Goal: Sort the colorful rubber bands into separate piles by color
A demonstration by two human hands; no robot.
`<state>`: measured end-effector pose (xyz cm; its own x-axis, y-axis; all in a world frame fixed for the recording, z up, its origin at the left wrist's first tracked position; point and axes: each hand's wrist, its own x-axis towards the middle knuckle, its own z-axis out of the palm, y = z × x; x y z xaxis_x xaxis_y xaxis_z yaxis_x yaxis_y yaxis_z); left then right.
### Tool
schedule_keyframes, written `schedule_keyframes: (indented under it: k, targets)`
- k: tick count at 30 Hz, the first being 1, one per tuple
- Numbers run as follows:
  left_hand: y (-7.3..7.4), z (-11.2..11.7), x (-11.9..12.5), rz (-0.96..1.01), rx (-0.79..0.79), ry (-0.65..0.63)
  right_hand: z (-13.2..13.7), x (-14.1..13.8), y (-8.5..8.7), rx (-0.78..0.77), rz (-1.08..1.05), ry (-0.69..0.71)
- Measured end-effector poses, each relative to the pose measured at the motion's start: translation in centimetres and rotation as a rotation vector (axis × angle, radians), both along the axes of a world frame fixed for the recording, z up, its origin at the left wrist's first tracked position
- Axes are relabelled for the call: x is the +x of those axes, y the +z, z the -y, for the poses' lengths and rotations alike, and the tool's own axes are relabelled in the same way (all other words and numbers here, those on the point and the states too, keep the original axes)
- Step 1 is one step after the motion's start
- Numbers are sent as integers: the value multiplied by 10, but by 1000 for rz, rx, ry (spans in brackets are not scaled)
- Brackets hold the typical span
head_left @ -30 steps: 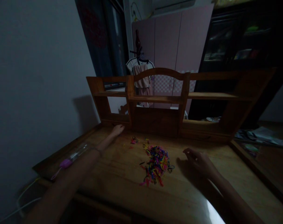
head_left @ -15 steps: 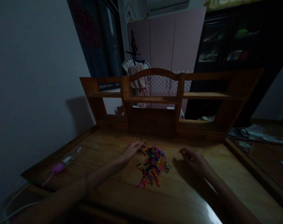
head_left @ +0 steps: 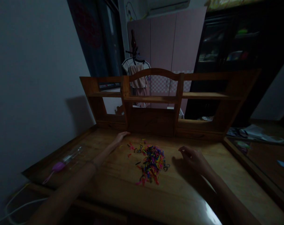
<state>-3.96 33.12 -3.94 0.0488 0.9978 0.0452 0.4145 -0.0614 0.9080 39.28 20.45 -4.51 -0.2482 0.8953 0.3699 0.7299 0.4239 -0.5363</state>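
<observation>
A heap of small, thin, multicoloured bands [head_left: 153, 161], probably little rubber bands, lies on the wooden desk [head_left: 179, 193]. Several loose bands [head_left: 132, 146] are scattered at its upper left. My left hand [head_left: 121, 135] reaches to the back of the desk, left of the heap, with its fingers stretched out and nothing seen in them. Over the desk to the right of the heap is my right hand [head_left: 193, 158], apart from it. Its fingers are bent and drawn together at the tips; anything between them is too small and dark to make out.
A clear tube with a pink end and strap [head_left: 59, 166] lies at the desk's left, by the wall. A wooden shelf unit [head_left: 152, 99] rises along the back edge. Papers [head_left: 256, 132] lie on a surface to the right. A white cable [head_left: 22, 203] hangs at the lower left.
My left hand has left the heap's upper-left edge and moved left and away towards the back. More loose bands now show beside the heap. My right hand has barely moved.
</observation>
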Motion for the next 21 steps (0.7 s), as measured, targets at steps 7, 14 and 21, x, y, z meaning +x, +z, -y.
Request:
schedule_keyframes:
  k: [7, 14, 21]
  targets:
    - [-9, 18, 45, 17, -42, -250, 0, 0, 1, 6, 11, 0]
    - [13, -20, 10, -150, 118, 136, 1, 0, 3, 23, -11, 0]
    - [8, -28, 22, -247, 99, 33, 1, -1, 4, 19, 5, -3]
